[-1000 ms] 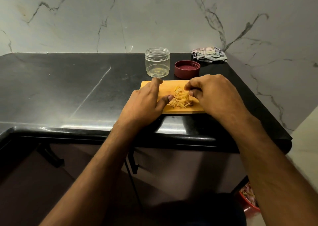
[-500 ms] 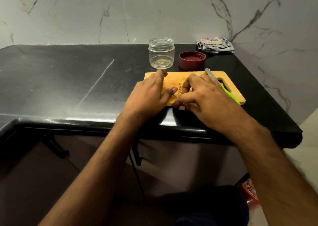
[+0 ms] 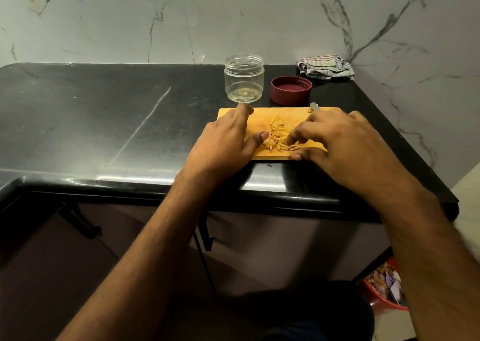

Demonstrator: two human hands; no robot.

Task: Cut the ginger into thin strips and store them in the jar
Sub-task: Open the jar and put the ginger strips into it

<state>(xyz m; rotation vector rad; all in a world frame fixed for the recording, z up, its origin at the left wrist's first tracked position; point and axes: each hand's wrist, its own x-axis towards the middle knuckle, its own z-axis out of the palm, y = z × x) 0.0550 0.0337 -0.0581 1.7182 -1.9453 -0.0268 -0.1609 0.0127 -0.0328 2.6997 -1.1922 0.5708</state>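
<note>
- Since half a second ago the right hand (image 3: 337, 140) has drawn back to the right, uncovering the ginger strips (image 3: 281, 137), which were mostly hidden between the two hands.
- Nearest the person, the worktop (image 3: 104, 122) has a rounded front edge, and the cutting board (image 3: 270, 117) lies just behind it; the right thumb sits on the board's near edge.
- Right fingers (image 3: 298, 135) are curled with the tips down on the right side of the pile; whether they pinch any strips I cannot tell.
- At the board's left end the left hand (image 3: 226, 143) lies flat, fingers straight and together, thumb tip touching the pile.
- A knife tip (image 3: 314, 106) shows at the board's far edge, just beyond the right hand.
- Just behind the board stand the open jar (image 3: 244, 78), a few bits in its bottom, and the lid (image 3: 291, 90) to its right.
- A folded cloth (image 3: 326, 66) lies against the wall.
- Left of the board the worktop is open; its right edge is near.
</note>
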